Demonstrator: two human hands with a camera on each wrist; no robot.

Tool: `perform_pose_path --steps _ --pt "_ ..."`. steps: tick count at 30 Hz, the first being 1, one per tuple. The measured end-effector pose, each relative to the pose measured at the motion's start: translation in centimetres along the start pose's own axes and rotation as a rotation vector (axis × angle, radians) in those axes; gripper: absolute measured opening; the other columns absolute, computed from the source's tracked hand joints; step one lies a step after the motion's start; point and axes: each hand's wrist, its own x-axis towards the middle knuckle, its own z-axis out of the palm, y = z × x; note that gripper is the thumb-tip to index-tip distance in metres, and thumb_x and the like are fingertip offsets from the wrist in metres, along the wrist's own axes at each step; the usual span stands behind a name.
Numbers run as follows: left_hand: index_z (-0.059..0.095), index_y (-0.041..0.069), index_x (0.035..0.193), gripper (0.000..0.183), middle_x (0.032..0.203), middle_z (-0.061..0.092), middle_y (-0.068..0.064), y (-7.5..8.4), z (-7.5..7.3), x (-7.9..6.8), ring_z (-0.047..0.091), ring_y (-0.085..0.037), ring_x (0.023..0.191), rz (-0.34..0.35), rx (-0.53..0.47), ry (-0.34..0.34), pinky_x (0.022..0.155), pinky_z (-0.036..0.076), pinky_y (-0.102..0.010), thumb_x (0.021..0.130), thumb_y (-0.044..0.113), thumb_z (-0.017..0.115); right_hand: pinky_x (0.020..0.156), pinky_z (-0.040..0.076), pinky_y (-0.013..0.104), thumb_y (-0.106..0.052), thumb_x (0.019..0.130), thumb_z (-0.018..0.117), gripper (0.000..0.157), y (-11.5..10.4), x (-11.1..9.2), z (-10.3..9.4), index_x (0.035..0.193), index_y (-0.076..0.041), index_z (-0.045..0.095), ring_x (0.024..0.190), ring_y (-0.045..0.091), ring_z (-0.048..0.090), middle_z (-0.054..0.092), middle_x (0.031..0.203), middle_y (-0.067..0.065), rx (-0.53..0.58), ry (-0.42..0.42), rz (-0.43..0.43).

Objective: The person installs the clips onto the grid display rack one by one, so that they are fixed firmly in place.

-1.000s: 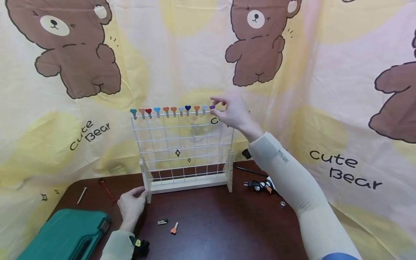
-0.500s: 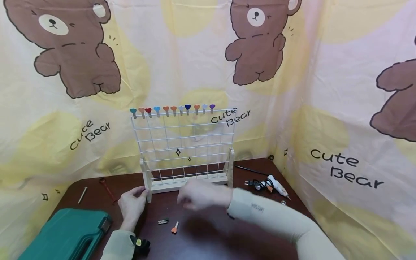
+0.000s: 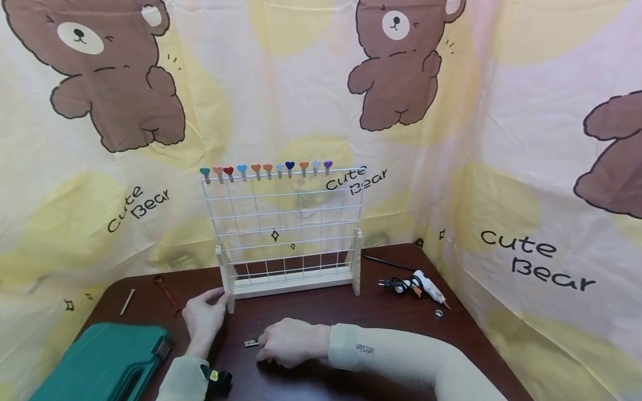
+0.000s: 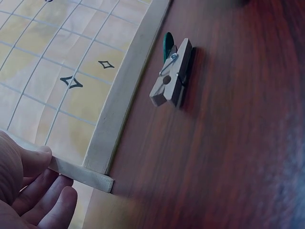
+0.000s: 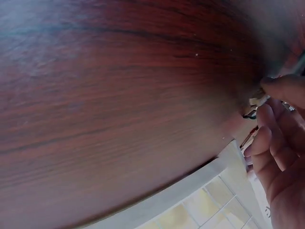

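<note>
A white wire grid rack (image 3: 281, 223) stands upright on wooden feet, with a row of heart-topped clothespins (image 3: 256, 169) clipped along its top bar. My left hand (image 3: 204, 313) pinches its left wooden foot (image 4: 81, 174) between thumb and fingers. On the table lies a wooden clothespin with a green heart (image 4: 172, 71). Just right of it, my right hand (image 3: 291, 342) is down at the tabletop, over where an orange heart clothespin lay. In the right wrist view, its thumb and fingers (image 5: 283, 90) are close together near a bit of wood; whether they grip anything is unclear.
A green case (image 3: 100, 356) sits at the left front, with a metal rod (image 3: 127, 301) and a red tool (image 3: 165, 292) behind it. On the right lie a white glue gun (image 3: 428, 287) with its cord, a thin black rod (image 3: 386, 262) and a small ring (image 3: 438, 313).
My right hand has come down from the purple clothespin on the top bar to the table, covering the orange heart clothespin. The purple one stays clipped. My left hand has not moved.
</note>
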Motion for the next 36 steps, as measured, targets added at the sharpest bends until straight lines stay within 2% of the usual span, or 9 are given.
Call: perform_pose_path --steps 4,8,14,18,21,23,25,29,36 --pt "0.086 0.012 0.104 0.019 0.100 0.081 -0.013 0.0 0.0 0.0 0.071 -0.037 0.103 0.005 0.002 0.000 0.084 0.045 -0.048 0.090 0.025 0.085 0.058 0.043 0.015 -0.028 0.088 0.079 0.011 1.1 -1.5 -0.6 0.096 -0.036 0.076 0.075 -0.005 0.052 0.051 0.085 -0.017 0.047 0.046 0.033" --pt "0.086 0.012 0.104 0.019 0.100 0.081 -0.013 0.0 -0.1 0.0 0.072 -0.037 0.102 0.003 -0.005 0.005 0.081 0.046 -0.047 0.090 0.024 0.086 0.060 0.040 0.011 -0.024 0.083 0.081 0.013 3.6 -3.8 -2.9 0.094 -0.030 0.078 0.069 -0.007 0.047 0.052 0.083 -0.018 0.146 0.124 0.096" --pt "0.086 0.011 0.105 0.021 0.101 0.081 -0.015 0.0 -0.4 -0.1 0.072 -0.038 0.103 -0.010 -0.010 0.005 0.081 0.047 -0.048 0.090 0.025 0.086 0.072 0.050 0.014 -0.008 0.090 0.080 0.009 9.3 -8.0 -10.4 0.093 -0.017 0.079 0.077 0.000 0.064 0.072 0.085 -0.009 0.404 0.352 0.228" --pt "0.086 0.011 0.104 0.020 0.102 0.081 -0.014 0.0 -0.4 -0.1 0.071 -0.038 0.104 -0.006 -0.009 0.006 0.083 0.047 -0.049 0.090 0.025 0.086 0.068 0.057 0.022 0.005 0.092 0.077 0.015 14.0 -10.9 -16.2 0.104 -0.003 0.082 0.077 0.011 0.070 0.078 0.090 0.004 0.564 0.610 0.311" --pt "0.086 0.011 0.105 0.020 0.103 0.081 -0.015 0.0 -0.4 0.0 0.071 -0.038 0.105 -0.009 -0.007 0.003 0.084 0.046 -0.050 0.090 0.025 0.086 0.062 0.056 0.024 0.009 0.091 0.076 0.017 17.1 -12.5 -20.4 0.105 0.002 0.082 0.072 0.018 0.068 0.077 0.088 0.011 0.540 0.796 0.406" --pt "0.086 0.011 0.105 0.021 0.104 0.081 -0.015 0.1 -0.4 0.1 0.071 -0.038 0.105 -0.008 -0.007 0.001 0.084 0.046 -0.051 0.090 0.025 0.086 0.061 0.055 0.022 0.008 0.091 0.076 0.014 18.9 -13.3 -22.6 0.102 0.003 0.082 0.070 0.022 0.069 0.077 0.086 0.012 0.482 0.868 0.494" --pt "0.086 0.011 0.105 0.021 0.103 0.081 -0.016 0.0 -0.4 0.1 0.071 -0.039 0.105 -0.004 -0.005 -0.001 0.084 0.047 -0.051 0.090 0.025 0.086 0.063 0.053 0.020 0.005 0.092 0.078 0.010 20.4 -13.8 -24.2 0.100 0.002 0.083 0.070 0.022 0.069 0.077 0.086 0.012 0.389 0.887 0.586" --pt "0.086 0.012 0.106 0.022 0.104 0.081 -0.014 -0.1 -0.4 0.1 0.071 -0.038 0.105 -0.011 0.007 -0.006 0.083 0.047 -0.049 0.091 0.027 0.085 0.064 0.049 0.022 -0.005 0.094 0.080 0.007 22.5 -14.0 -25.6 0.098 -0.004 0.085 0.070 0.018 0.068 0.078 0.087 0.007 0.236 0.811 0.708" --pt "0.086 0.013 0.105 0.021 0.102 0.081 -0.014 -0.1 -0.2 0.1 0.071 -0.038 0.104 -0.010 0.000 -0.002 0.082 0.047 -0.048 0.090 0.027 0.085 0.064 0.052 0.031 -0.008 0.093 0.081 0.006 23.6 -13.6 -25.2 0.095 -0.004 0.085 0.070 0.019 0.069 0.078 0.086 0.007 0.281 0.704 0.776"
